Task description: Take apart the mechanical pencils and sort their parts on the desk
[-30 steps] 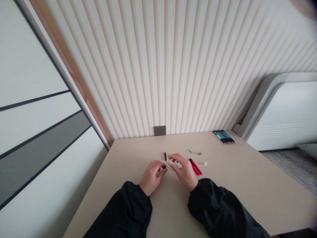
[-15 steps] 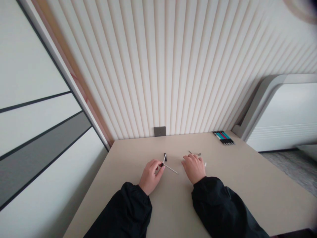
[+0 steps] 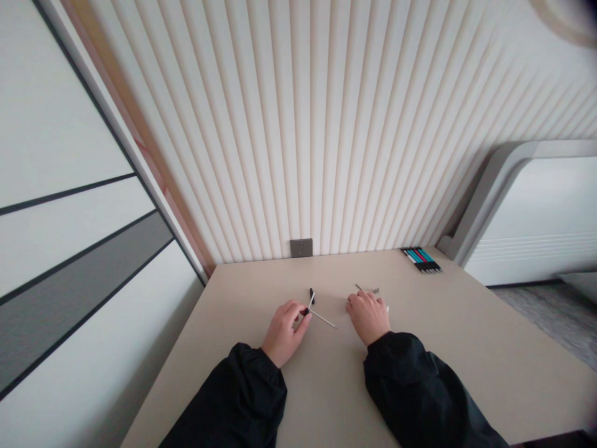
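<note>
Grip of the left hand [image 3: 285,333] pinches a small black piece [image 3: 306,312] over the smooth tan table [image 3: 317,392], a long thin pale stick [image 3: 323,320] pokes out just beside it, and the right hand [image 3: 367,314] bends near a little grey bit [image 3: 376,290], its grip too hidden to tell.

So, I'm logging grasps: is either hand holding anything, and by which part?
The left hand pinches a slim pen part by its black end. Whether the right hand holds anything cannot be told: its back hides its grip.
</note>
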